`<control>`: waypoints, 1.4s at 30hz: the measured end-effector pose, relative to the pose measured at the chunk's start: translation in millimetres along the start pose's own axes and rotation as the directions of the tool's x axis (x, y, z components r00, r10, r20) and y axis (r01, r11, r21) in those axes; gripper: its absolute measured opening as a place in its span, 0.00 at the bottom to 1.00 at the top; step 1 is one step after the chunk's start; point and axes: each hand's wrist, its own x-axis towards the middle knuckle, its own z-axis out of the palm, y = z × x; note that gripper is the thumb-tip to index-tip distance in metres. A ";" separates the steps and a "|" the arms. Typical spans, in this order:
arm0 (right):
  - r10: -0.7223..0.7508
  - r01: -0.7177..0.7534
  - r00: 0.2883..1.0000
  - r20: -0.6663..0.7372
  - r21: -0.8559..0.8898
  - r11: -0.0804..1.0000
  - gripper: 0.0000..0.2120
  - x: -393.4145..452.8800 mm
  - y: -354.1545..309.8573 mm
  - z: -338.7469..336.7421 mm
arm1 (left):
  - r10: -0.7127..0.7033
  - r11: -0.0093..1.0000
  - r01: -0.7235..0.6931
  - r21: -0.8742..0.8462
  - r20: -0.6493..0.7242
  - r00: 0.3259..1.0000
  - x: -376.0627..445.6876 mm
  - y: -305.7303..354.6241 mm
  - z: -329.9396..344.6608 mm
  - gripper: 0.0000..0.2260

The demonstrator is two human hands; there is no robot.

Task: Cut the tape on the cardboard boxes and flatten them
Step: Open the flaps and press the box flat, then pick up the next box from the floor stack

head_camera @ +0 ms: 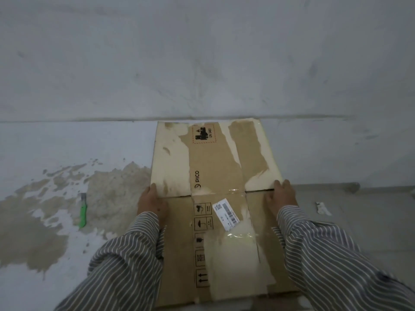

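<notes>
The cardboard box (215,198) bears the brand word "PICO" (197,176), printed sideways left of its middle seam. Beyond it sits a red-dashed warning mark (203,134) (its wording too blurred to read). Nearer, a column of handling symbols (202,243) and a white barcode label (225,211), unreadable.

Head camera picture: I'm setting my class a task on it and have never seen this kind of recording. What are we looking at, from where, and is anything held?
A person wears the camera on their head, so you look down at their own arms. The left hand and right hand press flat on a cardboard box lying flattened on the floor. Neither hand grips anything. A green cutter lies on the floor, left of the box, untouched.
</notes>
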 end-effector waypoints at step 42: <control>-0.897 0.947 0.321 0.302 -0.121 0.298 0.28 -199.5 -327.0 88.7 | -0.383 0.898 0.434 0.070 -0.358 0.851 -148.5 -193.5 -110.3 0.27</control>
